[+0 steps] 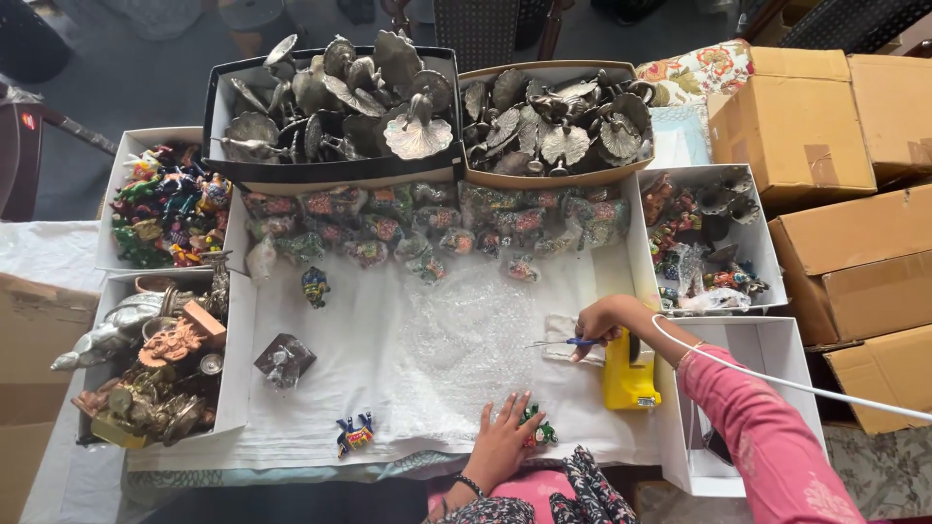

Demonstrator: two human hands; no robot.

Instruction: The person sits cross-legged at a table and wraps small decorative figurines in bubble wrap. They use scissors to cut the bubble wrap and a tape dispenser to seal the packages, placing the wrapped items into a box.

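Pink sleeve (767, 437) — thin bangle (690, 355); dark wristband (471, 483)

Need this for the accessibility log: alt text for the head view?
A person's right hand holds blue-handled scissors over a bubble-wrap sheet beside a yellow tape dispenser, while the left hand rests on a small green figurine. Boxes of metal peacock ornaments and painted figurines surround the white cloth.

The left hand (505, 442) rests flat on the white cloth (320, 408), touching a small green figurine (540, 433). The right hand (600, 322) grips blue-handled scissors (561, 342) beside a yellow sealer (627, 376).
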